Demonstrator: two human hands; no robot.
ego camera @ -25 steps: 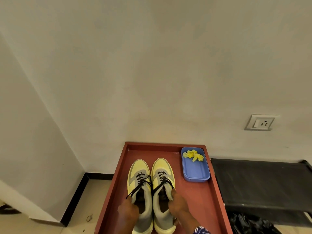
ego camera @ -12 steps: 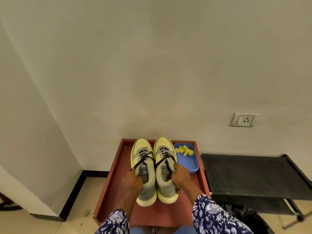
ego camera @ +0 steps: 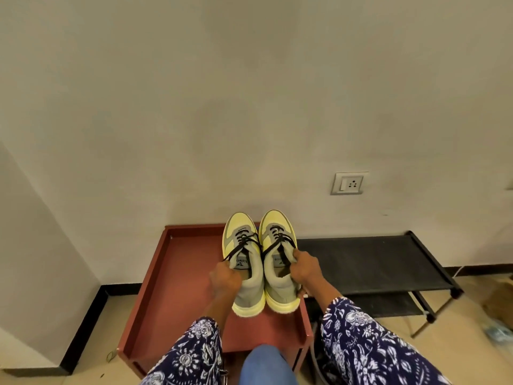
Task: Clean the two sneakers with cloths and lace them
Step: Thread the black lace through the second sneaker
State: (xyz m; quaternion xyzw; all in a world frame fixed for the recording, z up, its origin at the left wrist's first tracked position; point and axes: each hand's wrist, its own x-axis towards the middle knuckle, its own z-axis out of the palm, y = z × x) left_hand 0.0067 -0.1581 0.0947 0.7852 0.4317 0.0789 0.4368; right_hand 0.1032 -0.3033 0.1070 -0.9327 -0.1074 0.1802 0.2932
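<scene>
Two yellow-and-grey fabric sneakers with black laces sit side by side at the lower centre of the frame, toes pointing up the picture toward the wall, heels toward the viewer. The left sneaker is gripped at its collar by the left hand, fingers curled over the opening beside the tongue. The right sneaker is held the same way by the right hand, thumb hooked in at the collar by the lace ends. Both hands are closed on their shoes. The pair appears lifted above the tray, with the toes overlapping its far rim and the wall behind. Holding each by the collar probably keeps the soles level and the loose lace ends out of the way while the pair is carried together.

The black laces are threaded through the eyelets on both shoes, so the lacing looks done; whether the uppers are clean I cannot judge from here.

Beneath the shoes is a shallow reddish-brown rectangular tray with raised edges. Patterned navy-and-white sleeves fill the bottom of the frame. To the right of centre stands a low black mesh-topped rack. Above it, in the right half of the frame, a white wall socket is set in the plain pale wall.
</scene>
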